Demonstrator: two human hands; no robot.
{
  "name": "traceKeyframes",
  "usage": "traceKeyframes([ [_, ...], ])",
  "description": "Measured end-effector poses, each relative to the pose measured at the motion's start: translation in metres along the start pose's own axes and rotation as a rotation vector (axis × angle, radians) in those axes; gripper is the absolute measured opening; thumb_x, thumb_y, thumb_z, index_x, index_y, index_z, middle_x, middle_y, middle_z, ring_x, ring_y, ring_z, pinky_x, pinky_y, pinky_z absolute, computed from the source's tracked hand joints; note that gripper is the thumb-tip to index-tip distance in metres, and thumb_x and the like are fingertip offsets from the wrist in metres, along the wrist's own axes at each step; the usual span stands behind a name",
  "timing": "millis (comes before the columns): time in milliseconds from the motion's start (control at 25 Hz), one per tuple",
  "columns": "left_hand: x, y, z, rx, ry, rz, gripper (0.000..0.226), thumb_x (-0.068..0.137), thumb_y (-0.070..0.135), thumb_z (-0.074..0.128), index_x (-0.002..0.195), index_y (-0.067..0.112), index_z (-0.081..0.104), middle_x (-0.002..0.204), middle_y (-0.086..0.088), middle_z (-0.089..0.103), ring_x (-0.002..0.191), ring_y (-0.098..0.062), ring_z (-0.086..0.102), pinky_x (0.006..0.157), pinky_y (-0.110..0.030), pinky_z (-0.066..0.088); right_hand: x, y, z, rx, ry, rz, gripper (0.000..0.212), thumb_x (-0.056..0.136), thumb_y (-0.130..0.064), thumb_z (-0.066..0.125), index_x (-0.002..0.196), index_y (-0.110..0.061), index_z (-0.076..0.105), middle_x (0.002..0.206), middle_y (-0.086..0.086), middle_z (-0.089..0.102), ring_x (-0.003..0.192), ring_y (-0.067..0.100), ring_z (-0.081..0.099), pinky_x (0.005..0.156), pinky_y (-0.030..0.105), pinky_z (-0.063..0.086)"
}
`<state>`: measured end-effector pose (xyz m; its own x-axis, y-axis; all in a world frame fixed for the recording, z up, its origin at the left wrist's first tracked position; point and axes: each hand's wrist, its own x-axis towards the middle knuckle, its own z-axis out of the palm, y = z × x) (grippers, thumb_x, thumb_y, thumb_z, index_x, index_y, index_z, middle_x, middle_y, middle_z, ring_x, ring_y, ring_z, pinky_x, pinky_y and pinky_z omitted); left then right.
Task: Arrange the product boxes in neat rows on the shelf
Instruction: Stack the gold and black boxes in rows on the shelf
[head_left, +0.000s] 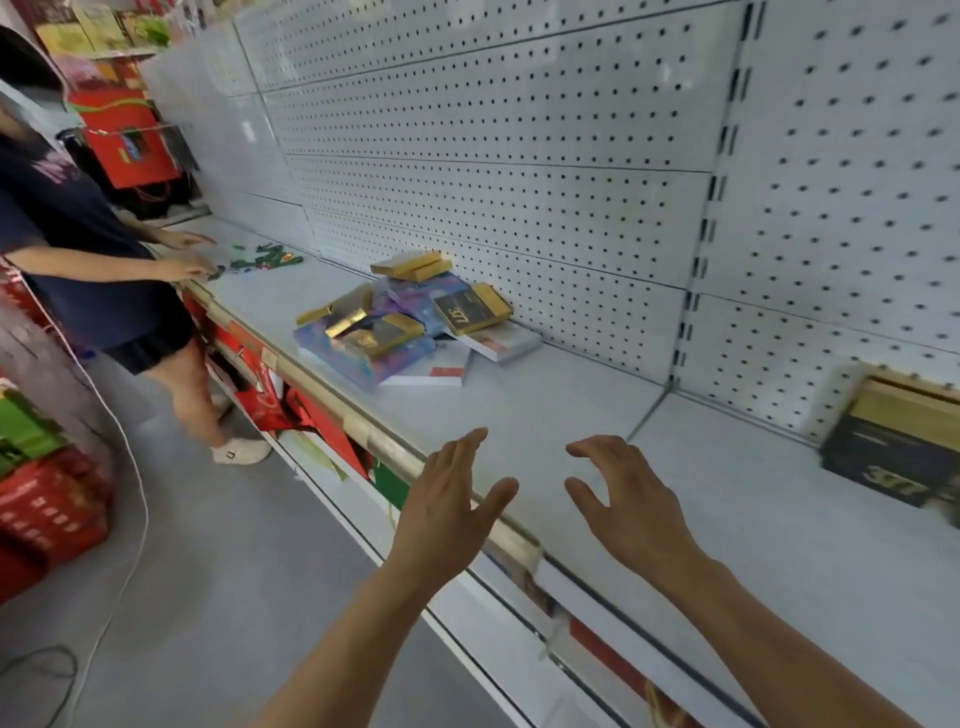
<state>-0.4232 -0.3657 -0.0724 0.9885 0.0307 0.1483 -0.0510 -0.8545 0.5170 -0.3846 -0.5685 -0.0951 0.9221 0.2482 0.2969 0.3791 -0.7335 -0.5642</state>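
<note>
While both hands hover empty, fingers spread, the jumbled product boxes lie far-left on the shelf, probably nearer the left hand than the right hand.

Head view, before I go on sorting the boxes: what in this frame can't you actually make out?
- Pile of boxes: the lower ones lie under the upper ones, so no exact count in the head view.
- Black and gold box at far right: cut by the frame edge and blurred; its print is unreadable.
- Small green items near the other person's hands: too small to identify.
- Lower shelf: hidden by the upper shelf's front rail.
- Left hand and right hand: open, holding nothing.
</note>
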Motion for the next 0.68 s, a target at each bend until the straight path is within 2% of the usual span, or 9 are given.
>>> traceKeyframes([
  [240, 0.097, -0.089, -0.03, -0.056, 0.015, -0.066, 0.067, 0.09, 0.057, 0.048, 0.148, 0.03, 0.027, 0.151, 0.006, 0.037, 0.137, -0.015, 0.035, 0.112, -0.042, 0.035, 0.114, -0.02, 0.059, 0.073, -0.121, 0.054, 0.033, 0.096, -0.036, 0.049, 0.129, -0.031, 0.047, 0.131, -0.016, 0.046, 0.12, 0.006, 0.044, 0.088, 0.029, 0.043],
  [400, 0.151, -0.15, -0.039, -0.064, -0.024, -0.086, 0.067, 0.089, 0.058, 0.048, 0.147, 0.03, 0.029, 0.149, 0.008, 0.038, 0.137, -0.012, 0.034, 0.112, -0.036, 0.033, 0.168, -0.027, 0.102, 0.131, -0.176, 0.122, 0.032, 0.094, -0.036, 0.051, 0.126, -0.033, 0.048, 0.128, -0.017, 0.049, 0.115, 0.003, 0.048, 0.096, 0.03, 0.044],
  [600, 0.228, -0.222, -0.067, -0.039, -0.103, 0.036, 0.059, 0.09, 0.052, 0.054, 0.14, 0.026, 0.038, 0.139, 0.006, 0.045, 0.129, -0.016, 0.042, 0.107, -0.033, 0.035, 0.231, -0.053, 0.156, 0.208, -0.162, 0.24, 0.03, 0.092, -0.034, 0.056, 0.122, -0.033, 0.051, 0.12, -0.015, 0.054, 0.107, 0.005, 0.053, 0.095, 0.033, 0.047],
  [680, 0.265, -0.251, -0.08, -0.079, -0.11, 0.032, 0.058, 0.089, 0.051, 0.057, 0.138, 0.024, 0.042, 0.133, 0.007, 0.046, 0.126, -0.016, 0.044, 0.105, -0.033, 0.036, 0.258, -0.065, 0.171, 0.251, -0.126, 0.314, 0.033, 0.09, -0.03, 0.059, 0.122, -0.029, 0.054, 0.121, -0.012, 0.057, 0.104, 0.006, 0.055, 0.094, 0.032, 0.048],
])
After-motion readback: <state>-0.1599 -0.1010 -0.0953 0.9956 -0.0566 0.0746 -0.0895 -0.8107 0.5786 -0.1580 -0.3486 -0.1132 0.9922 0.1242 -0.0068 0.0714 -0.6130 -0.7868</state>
